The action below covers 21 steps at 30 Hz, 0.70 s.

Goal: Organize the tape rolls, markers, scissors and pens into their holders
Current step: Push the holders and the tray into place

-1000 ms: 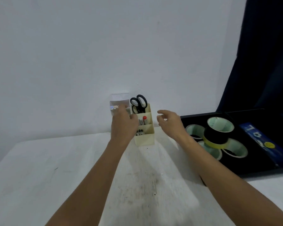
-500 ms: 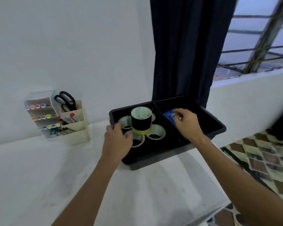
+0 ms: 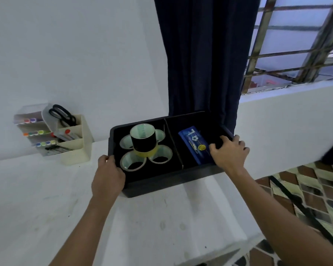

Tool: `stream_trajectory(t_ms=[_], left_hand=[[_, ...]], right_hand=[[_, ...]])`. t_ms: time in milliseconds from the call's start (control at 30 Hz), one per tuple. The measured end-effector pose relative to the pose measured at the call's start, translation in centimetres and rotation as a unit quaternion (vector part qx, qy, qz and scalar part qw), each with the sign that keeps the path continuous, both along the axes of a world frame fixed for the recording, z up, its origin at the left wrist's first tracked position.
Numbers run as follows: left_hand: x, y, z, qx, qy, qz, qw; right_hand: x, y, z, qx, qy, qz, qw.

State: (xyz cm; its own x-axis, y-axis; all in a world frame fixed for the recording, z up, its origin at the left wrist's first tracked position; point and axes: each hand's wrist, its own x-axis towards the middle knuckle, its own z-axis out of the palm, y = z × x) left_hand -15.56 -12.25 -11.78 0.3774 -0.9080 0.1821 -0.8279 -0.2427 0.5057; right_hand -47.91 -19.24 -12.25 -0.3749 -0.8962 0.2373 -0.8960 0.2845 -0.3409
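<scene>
A black two-compartment tray [image 3: 162, 184] sits at the table's right end. Its left compartment holds several tape rolls [image 3: 132, 163] laid flat, with a black roll [image 3: 143, 143] stacked on a yellow one in the middle. A blue pouch [image 3: 193, 144] lies in the right compartment. My left hand [image 3: 107, 176] grips the tray's left front corner. My right hand [image 3: 229, 151] grips the right rim, fingers curled over the edge beside the pouch. At the far left, a cream holder [image 3: 76, 148] carries black scissors [image 3: 62, 115] and pens, next to a clear marker rack [image 3: 36, 132].
The white table [image 3: 46, 208] ends just right of the tray, with tiled floor [image 3: 315, 189] below. A dark curtain [image 3: 198, 54] hangs behind the tray and a barred window [image 3: 296, 45] is at the upper right. A white wall backs the holders.
My hands left the holders and moved right onto the tray. The view swung right; my right hand shifted from the pouch to the tray's right rim.
</scene>
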Motion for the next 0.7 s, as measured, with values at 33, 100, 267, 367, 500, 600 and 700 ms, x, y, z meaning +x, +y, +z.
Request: stream_trajectory(t_ms=[33,100,267,367,500,600,700], left_hand=[[0.5,-0.2,0.0,-0.008,-0.006,-0.006,1.0],[2.0,-0.8,0.0,-0.019,-0.016,-0.012,1.0],[6.6,-2.6,0.3,-0.022,-0.041,-0.013,0.999],[8.8,-3.7,0.8,0.002,-0.048,-0.004,0.999],[10.2,-4.5,1.1,0.017,-0.056,0.002,0.998],[10.7,-4.9,1.0,0.022,-0.055,0.019,0.998],[11.0,-5.3,0.8,0.017,-0.054,0.026,0.998]], right_hand=[[0.3,-0.2,-0.2,-0.005,-0.001,0.004,1.0],[1.6,-0.5,-0.2,-0.018,-0.008,0.01,1.0],[6.5,-1.8,0.2,-0.029,-0.005,0.021,0.999],[8.6,-2.7,-0.1,-0.025,-0.005,0.026,0.999],[10.0,-4.0,-0.2,-0.025,0.001,0.025,0.999],[10.8,-4.7,-0.2,-0.035,0.002,0.028,0.999],[11.1,-5.2,-0.2,-0.039,0.009,0.032,0.999]])
